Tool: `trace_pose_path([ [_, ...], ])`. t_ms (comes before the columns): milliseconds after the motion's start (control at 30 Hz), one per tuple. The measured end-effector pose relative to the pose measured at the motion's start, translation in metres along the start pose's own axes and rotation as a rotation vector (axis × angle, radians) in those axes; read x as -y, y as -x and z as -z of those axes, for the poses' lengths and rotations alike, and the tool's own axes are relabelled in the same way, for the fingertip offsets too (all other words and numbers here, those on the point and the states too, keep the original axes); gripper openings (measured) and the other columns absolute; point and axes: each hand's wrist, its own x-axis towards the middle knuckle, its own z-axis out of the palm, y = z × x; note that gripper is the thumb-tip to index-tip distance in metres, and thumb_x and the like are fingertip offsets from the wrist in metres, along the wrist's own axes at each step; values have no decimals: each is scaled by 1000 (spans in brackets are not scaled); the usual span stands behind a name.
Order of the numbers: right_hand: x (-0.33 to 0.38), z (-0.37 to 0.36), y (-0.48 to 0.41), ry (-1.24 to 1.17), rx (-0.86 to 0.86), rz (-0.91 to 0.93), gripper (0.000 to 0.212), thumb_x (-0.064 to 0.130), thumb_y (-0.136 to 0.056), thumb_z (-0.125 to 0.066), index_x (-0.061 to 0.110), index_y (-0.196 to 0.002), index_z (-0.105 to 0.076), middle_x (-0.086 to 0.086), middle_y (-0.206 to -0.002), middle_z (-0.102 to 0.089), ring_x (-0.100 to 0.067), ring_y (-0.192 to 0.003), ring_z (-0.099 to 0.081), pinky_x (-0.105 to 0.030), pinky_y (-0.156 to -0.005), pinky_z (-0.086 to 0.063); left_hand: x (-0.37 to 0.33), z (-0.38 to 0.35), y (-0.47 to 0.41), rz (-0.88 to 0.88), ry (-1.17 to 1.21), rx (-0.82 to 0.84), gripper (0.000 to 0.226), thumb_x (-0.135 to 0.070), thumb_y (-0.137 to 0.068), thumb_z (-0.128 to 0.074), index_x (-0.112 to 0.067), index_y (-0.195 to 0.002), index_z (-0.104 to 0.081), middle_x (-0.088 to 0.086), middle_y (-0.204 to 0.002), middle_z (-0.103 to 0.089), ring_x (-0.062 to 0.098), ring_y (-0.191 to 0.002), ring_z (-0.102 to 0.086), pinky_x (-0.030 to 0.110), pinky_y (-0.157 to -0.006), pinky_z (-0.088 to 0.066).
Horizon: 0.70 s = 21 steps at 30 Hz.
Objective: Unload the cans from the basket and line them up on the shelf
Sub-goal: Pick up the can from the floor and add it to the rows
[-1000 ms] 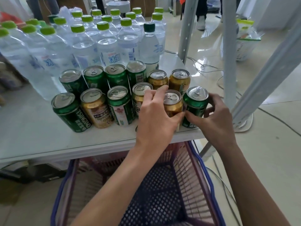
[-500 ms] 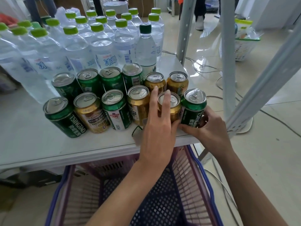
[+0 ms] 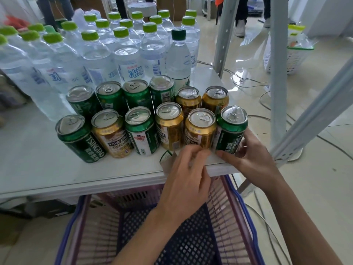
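Head view, progress: twelve aluminium drink cans stand upright on the white shelf board [image 3: 38, 169] in two rows of six, so the unloading looks nearly or fully done; what seems left is squaring up the right end of the front row.
Head view, basket: the purple and blue plastic mesh basket [image 3: 191, 236] sits below the shelf edge, and the part of its floor that shows holds no cans; the arms hide some of it.
Head view, front row: from left, a dark green can [image 3: 80, 138], gold, green and white, gold, a gold can [image 3: 199, 131], then the green can at the right end [image 3: 232, 129], all touching or just beside one another.
Head view, back row: four green cans and two gold ones, close against clear plastic water bottles with lime green caps [image 3: 124, 52].
Head view, right hand [image 3: 254, 159]: fingers wrapped round the lower part of the green can at the right end, near the shelf corner.
Head view, left hand [image 3: 187, 180]: blurred, fingers loosely curled at the shelf edge in front of the gold can; whether it touches the can I cannot tell.
Head view, can surface: glossy printed metal, silver pull-tab lids, no dents visible.
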Motion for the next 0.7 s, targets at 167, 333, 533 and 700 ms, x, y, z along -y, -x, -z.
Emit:
trace_pose_path([
  [167,5,-6,-4,90,-10,-34,59,45,-82,-78,27,-130,-48,28,-96,-59,18,-78,-55,-7,-58,-42,7,-2,-3,12,-30,33,40,-8,-94,-55,-13,-133,-53,2,-128,-45,15,-111,-52,31,-91,-51],
  [333,11,-9,-5,168,-74,-81,60,46,-82,-78,23,-129,-49,22,-80,-54,0,-64,-52,-17,-53,-31,9,3,-6,1,5,80,41,-9,-96,-52,-16,-136,-50,-1,-134,-41,13,-112,-52,27,-91,-50],
  [533,17,-10,-5,187,-72,-137,72,56,-71,-80,24,-126,-46,13,-93,-58,-10,-78,-55,-20,-59,-36,4,19,-6,8,85,100,38,-10,-95,-54,-18,-132,-51,-4,-131,-43,10,-108,-52,22,-89,-48],
  [700,27,-18,2,136,-234,-177,111,62,-54,-87,17,-143,-38,-1,-123,-44,-16,-89,-54,-27,-68,-43,28,71,18,133,76,-160,15,-10,-90,-65,-15,-103,-62,-8,-98,-59,5,-87,-58,18,-76,-51],
])
